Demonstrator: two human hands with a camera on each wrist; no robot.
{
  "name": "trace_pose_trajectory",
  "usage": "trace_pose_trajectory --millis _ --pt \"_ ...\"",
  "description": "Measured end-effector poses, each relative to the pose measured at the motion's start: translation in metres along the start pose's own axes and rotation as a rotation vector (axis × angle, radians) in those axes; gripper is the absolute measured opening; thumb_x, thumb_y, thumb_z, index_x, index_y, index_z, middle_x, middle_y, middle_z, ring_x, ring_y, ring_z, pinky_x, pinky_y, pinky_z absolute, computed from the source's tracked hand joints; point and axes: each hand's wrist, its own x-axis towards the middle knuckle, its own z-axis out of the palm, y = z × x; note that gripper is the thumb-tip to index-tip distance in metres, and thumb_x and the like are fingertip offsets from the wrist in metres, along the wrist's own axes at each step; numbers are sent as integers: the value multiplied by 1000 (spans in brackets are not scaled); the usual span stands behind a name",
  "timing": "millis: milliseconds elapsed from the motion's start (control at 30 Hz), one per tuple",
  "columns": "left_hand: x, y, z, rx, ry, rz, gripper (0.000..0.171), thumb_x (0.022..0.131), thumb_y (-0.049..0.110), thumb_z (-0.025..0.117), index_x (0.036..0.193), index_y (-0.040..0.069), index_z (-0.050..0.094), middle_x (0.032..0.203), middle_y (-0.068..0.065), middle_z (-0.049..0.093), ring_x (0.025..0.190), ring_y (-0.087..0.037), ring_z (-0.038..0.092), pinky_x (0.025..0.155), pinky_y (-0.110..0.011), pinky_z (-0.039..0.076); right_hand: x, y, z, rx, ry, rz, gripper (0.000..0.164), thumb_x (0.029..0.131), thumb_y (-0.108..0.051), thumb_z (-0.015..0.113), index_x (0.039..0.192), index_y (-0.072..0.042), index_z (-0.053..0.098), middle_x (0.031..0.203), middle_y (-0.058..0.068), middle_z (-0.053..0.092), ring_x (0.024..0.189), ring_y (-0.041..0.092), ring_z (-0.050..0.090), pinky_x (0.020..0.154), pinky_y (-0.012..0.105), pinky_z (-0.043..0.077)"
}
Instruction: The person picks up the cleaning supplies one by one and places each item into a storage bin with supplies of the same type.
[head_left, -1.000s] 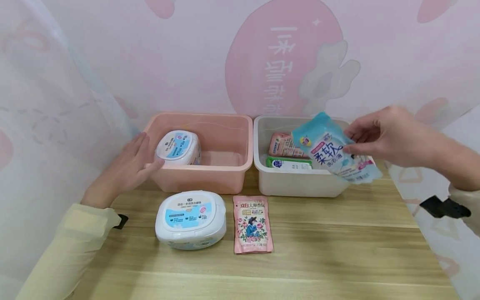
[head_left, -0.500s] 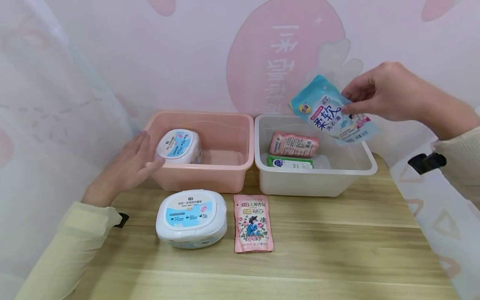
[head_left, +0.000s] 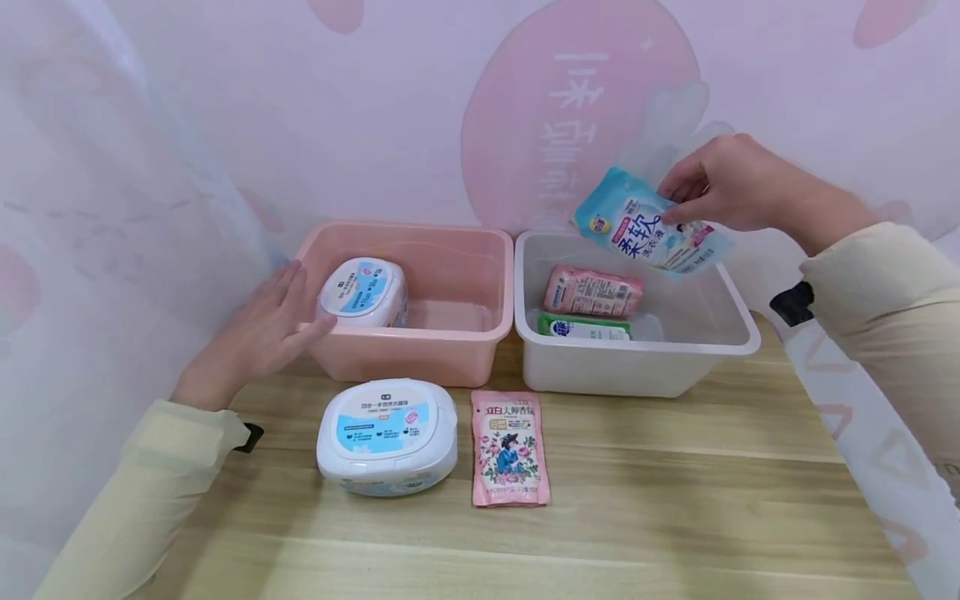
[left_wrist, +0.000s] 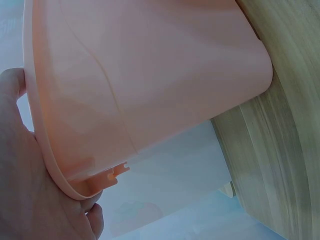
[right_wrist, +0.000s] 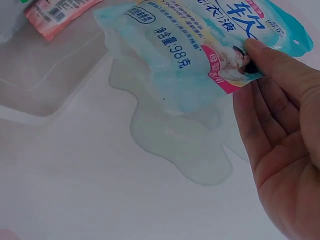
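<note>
My right hand [head_left: 738, 187] pinches a blue laundry detergent pouch [head_left: 645, 229] by its edge, thumb in front. The pouch is tilted above the white bin [head_left: 622, 371]; the right wrist view shows the same pouch [right_wrist: 190, 55] with its lower part hanging free. Inside that bin lie a pink pouch [head_left: 592, 292] and a green-and-white packet [head_left: 585, 327]. With straight fingers my left hand [head_left: 251, 333] rests on the left rim of the pink bin [head_left: 408, 358]. In the left wrist view this hand [left_wrist: 30, 155] lies along the bin's rim.
The pink bin contains a white tub [head_left: 363, 292] with a blue label. In front of the bins, a larger-looking white tub [head_left: 386, 437] and a pink floral pouch [head_left: 512, 450] stand on the wooden table [head_left: 600, 533]. A printed curtain [head_left: 375, 125] hangs close behind.
The right hand has lifted the blue pouch from the white bin's right front, then moved it left and slightly down over the bin. The left hand stays at the pink bin's rim.
</note>
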Motion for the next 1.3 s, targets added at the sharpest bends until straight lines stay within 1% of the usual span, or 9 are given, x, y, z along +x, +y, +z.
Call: trace_pose_trajectory --millis 100,233,400,700,867,1000,1100,1233,1300 --pt "0 1 0 -2 1 -1 101 105 68 36 168 2 -8 177 -22 -10 165 -47 -2 129 -73 9 9 4 8 21 -35 1 34 93 -10 81 126 1 76 119 25 77 105 43 77 94 58 60" --pt "0 2 0 0 11 -1 101 105 68 36 168 2 -8 178 -22 -9 165 -47 -1 129 -73 10 22 10 22 5 -85 -2 34 93 -10 82 124 1 76 116 24 77 99 36 76 93 55 63" --pt "-2 4 1 8 19 3 100 105 67 37 168 1 -5 178 -23 -7 165 -47 1 129 -72 10 35 20 44 -2 -143 -8 30 93 -10 81 121 -1 77 111 21 78 96 28 71 93 51 64" --pt "-4 11 1 -3 22 5 99 106 67 36 168 1 -6 178 -22 -7 165 -47 1 129 -72 10 49 32 88 52 -198 -16 23 94 -6 79 117 -4 80 111 16 77 97 27 67 98 51 62" --pt "-3 12 1 8 21 13 99 106 66 36 168 0 -5 178 -23 -6 165 -47 1 129 -71 11 53 39 111 87 -260 -5 22 92 -3 80 114 -4 81 107 14 76 94 27 65 93 46 63" --pt "-1 12 1 10 26 20 99 106 66 36 168 0 -4 178 -23 -6 165 -47 1 130 -71 11 56 40 119 91 -312 7 13 92 -2 80 104 -6 81 98 11 73 89 26 63 84 37 61" --pt "-1 11 3 12 23 17 99 106 66 36 168 0 -5 178 -23 -6 165 -47 1 129 -71 11 58 39 123 69 -350 13 10 91 -3 81 99 -8 81 95 9 72 87 24 63 81 35 59" --pt "1 11 5 20 9 17 100 106 68 34 168 0 -6 178 -22 -8 165 -46 0 130 -70 10 58 40 125 30 -402 29 14 90 -4 81 103 -11 82 103 9 74 91 24 65 87 41 62" --pt "2 11 5 18 2 16 100 106 68 34 168 0 -6 178 -22 -8 165 -46 -1 130 -71 9 58 42 125 12 -398 33 17 91 -2 80 106 -11 82 108 9 76 94 24 66 91 44 63"
